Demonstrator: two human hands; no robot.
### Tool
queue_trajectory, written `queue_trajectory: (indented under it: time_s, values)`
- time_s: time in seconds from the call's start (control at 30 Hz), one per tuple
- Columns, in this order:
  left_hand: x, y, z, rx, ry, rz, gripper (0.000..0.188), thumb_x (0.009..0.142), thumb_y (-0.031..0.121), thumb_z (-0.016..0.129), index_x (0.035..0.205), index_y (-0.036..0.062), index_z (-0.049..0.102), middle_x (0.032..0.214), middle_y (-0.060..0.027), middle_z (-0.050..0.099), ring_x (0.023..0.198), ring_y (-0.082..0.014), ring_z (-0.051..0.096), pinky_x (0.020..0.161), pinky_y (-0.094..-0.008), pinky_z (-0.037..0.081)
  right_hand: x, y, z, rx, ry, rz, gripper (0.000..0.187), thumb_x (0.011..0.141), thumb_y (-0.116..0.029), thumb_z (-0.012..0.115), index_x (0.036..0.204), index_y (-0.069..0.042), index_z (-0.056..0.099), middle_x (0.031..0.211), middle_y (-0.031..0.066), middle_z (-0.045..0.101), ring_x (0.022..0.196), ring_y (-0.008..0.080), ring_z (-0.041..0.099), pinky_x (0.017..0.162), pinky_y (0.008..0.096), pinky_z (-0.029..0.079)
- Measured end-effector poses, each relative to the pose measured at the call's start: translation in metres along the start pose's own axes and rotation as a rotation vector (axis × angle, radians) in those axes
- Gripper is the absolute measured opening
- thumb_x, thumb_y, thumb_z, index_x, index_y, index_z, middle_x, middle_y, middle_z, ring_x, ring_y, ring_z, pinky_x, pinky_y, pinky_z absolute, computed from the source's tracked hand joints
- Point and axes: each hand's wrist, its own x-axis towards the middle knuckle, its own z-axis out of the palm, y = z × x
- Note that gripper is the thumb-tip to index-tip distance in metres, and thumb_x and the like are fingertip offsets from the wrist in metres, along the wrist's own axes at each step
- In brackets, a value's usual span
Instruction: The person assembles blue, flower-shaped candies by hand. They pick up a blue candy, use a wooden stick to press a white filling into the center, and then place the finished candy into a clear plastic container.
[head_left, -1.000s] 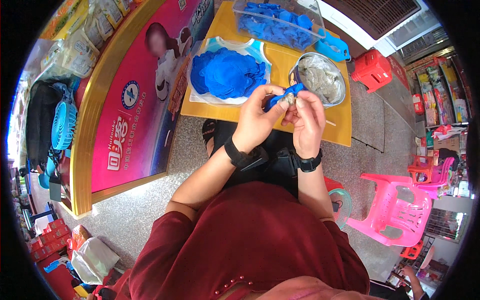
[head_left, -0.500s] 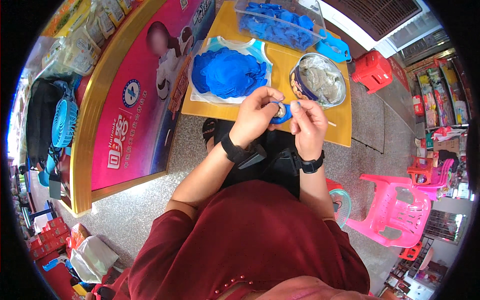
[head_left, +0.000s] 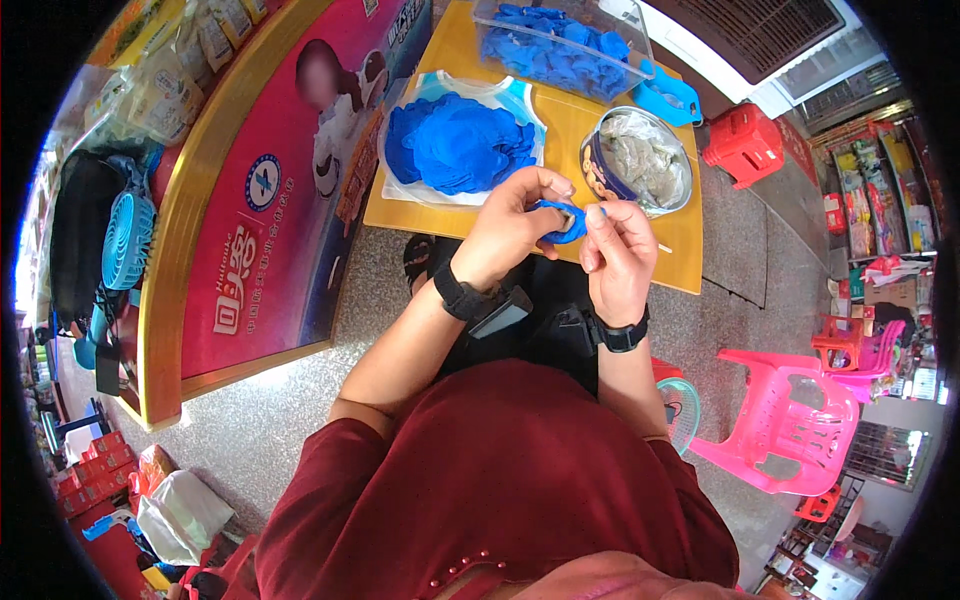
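Over the near edge of the table, my left hand (head_left: 512, 225) is closed around a thin, soft blue piece (head_left: 568, 233), cupping it with the thumb inside. A greyish lump in its middle is mostly hidden now. My right hand (head_left: 620, 240) is closed in a pinch at the right edge of the same piece. Behind my left hand lies a heap of flat blue pieces (head_left: 460, 145) on a white and light-blue cloth or bag (head_left: 522, 97). Just beyond my right hand stands a round tin (head_left: 603, 172) holding grey-beige paste-like stuff (head_left: 645, 160) in a plastic liner.
On the yellow table (head_left: 560, 110), a clear plastic box (head_left: 590, 85) of blue pieces stands at the far side, beside a blue plastic holder (head_left: 668, 95). A pink counter panel (head_left: 260, 220) rises at left. A red stool (head_left: 745, 145) and pink chair (head_left: 790, 420) stand at right.
The blue piece has been folded further over the greyish lump, which shows less now. Both hands stay in nearly the same place, with the fingers slightly shifted.
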Motion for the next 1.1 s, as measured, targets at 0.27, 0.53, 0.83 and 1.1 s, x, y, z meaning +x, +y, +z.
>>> queue_trajectory:
  time_s: [0.27, 0.53, 0.83, 1.1]
  values:
    - [-0.005, 0.006, 0.006, 0.226, 0.065, -0.016, 0.033, 0.085, -0.001, 0.058, 0.118, 0.0028, 0.053, 0.098, -0.0063, 0.063, 0.068, -0.0102, 0.061, 0.051, -0.0206, 0.048, 0.001, 0.0, -0.001, -0.093, -0.053, 0.026, 0.01, 0.091, -0.011, 0.067, 0.093, -0.003, 0.061, 0.067, -0.0027, 0.052, 0.049, 0.0036, 0.042, 0.043, 0.019, 0.032]
    - [-0.001, 0.001, 0.001, -0.155, -0.081, 0.204, 0.039, 0.087, 0.001, 0.067, 0.124, 0.0031, 0.055, 0.111, -0.0067, 0.061, 0.089, -0.0133, 0.062, 0.075, -0.0257, 0.052, 0.011, -0.012, -0.006, -0.022, 0.123, -0.063, 0.01, 0.094, -0.014, 0.064, 0.097, -0.007, 0.059, 0.067, -0.0022, 0.052, 0.047, 0.0035, 0.038, 0.043, 0.0188, 0.029]
    - [-0.002, -0.003, 0.003, 0.013, 0.008, 0.404, 0.034, 0.089, -0.001, 0.064, 0.123, 0.0024, 0.058, 0.107, -0.0065, 0.066, 0.096, -0.0115, 0.062, 0.082, -0.0263, 0.052, 0.011, -0.021, -0.007, -0.962, -0.124, -0.604, 0.023, 0.083, -0.013, 0.072, 0.104, -0.006, 0.067, 0.114, 0.0126, 0.06, 0.109, 0.0246, 0.055, 0.082, 0.0316, 0.048]
    - [-0.006, 0.006, 0.003, -0.024, 0.025, 0.309, 0.03, 0.089, 0.0, 0.066, 0.118, 0.0005, 0.059, 0.102, -0.0054, 0.066, 0.088, -0.0116, 0.063, 0.078, -0.0264, 0.054, 0.007, -0.036, -0.004, -0.984, -0.215, -0.446, 0.026, 0.083, -0.014, 0.073, 0.105, -0.004, 0.065, 0.1, 0.0107, 0.064, 0.084, 0.0231, 0.063, 0.065, 0.0306, 0.05]
